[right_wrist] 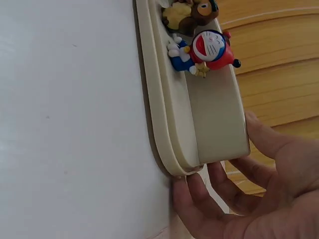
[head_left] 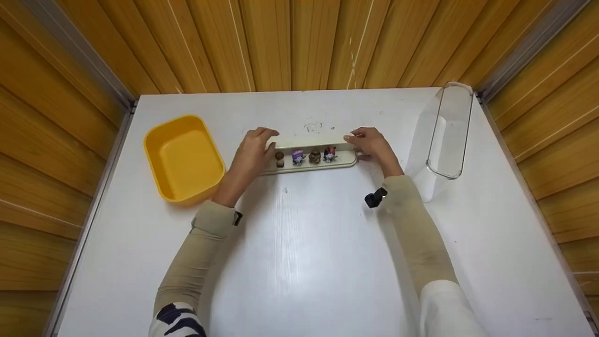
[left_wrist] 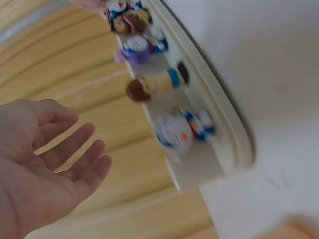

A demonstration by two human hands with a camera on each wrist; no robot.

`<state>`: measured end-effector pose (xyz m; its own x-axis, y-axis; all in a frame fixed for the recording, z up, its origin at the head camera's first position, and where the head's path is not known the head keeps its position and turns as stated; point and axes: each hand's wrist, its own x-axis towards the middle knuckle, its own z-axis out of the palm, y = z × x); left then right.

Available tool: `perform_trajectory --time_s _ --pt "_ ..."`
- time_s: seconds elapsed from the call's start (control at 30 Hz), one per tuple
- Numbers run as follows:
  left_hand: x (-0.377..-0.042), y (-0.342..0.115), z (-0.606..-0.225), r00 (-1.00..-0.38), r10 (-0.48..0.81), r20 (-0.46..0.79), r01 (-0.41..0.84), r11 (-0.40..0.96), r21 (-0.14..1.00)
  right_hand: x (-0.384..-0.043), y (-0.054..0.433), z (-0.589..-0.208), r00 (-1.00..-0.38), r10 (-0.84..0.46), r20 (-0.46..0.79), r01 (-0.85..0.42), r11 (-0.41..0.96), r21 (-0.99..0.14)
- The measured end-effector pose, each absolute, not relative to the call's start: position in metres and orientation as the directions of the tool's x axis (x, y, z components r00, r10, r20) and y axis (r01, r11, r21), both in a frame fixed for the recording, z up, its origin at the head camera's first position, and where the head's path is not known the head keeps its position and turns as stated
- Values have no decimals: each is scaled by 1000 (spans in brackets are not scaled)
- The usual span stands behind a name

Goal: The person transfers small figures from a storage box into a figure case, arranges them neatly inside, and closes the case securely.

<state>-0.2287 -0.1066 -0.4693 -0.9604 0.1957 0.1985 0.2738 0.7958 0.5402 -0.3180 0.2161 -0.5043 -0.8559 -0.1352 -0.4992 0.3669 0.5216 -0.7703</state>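
Observation:
A long cream display stand (head_left: pixel 346 158) with a raised back lies on the white table, with several small figurines in a row along it. From the left come a brown-haired figurine (head_left: pixel 280 159), a purple-hatted one (head_left: pixel 298 157), a brown one (head_left: pixel 315 156) and a red-hooded one (head_left: pixel 330 154). The left wrist view adds a blue-and-white figurine (left_wrist: pixel 177 133) at the left end, which my left hand (head_left: pixel 252 154) hides from the head. That hand hovers beside this end, fingers loosely bent around nothing. My right hand (right_wrist: pixel 269 184) grips the stand's right end, thumb against the back wall.
A yellow square tub (head_left: pixel 187 161) stands on the left of the table (head_left: pixel 290 262). At the right is a tall clear plastic container (head_left: pixel 449 131) with a white lower part. Wood-patterned panels (head_left: pixel 271 47) rise behind the table and along both sides.

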Motion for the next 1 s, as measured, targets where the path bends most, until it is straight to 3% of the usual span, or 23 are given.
perform_trajectory --time_s 0.2,0.33,0.5,0.57,0.67,0.83,1.0 --pt "-230 -136 -481 -998 41 55 68 698 713 -317 216 -498 -957 -145 -251 84 690 -719" --pt "-236 -145 -492 -999 -6 -53 -46 600 799 -316 216 -484 -985 -169 -30 -109 752 -650" --pt "-244 -153 -502 -975 -25 -220 -201 517 832 -314 232 -442 -985 -132 114 -172 848 -501" --pt "-247 -153 -503 -962 -32 -272 -251 500 829 -316 247 -422 -995 -86 60 -104 893 -438" --pt "-251 -154 -501 -944 -48 -326 -308 475 824 -320 273 -397 -990 28 -139 73 942 -327" --pt "-258 -157 -498 -938 -69 -341 -326 516 792 -325 314 -384 -867 207 -454 320 929 -188" --pt "-258 -163 -498 -940 -78 -333 -319 555 768 -321 330 -402 -798 235 -555 402 894 -200"
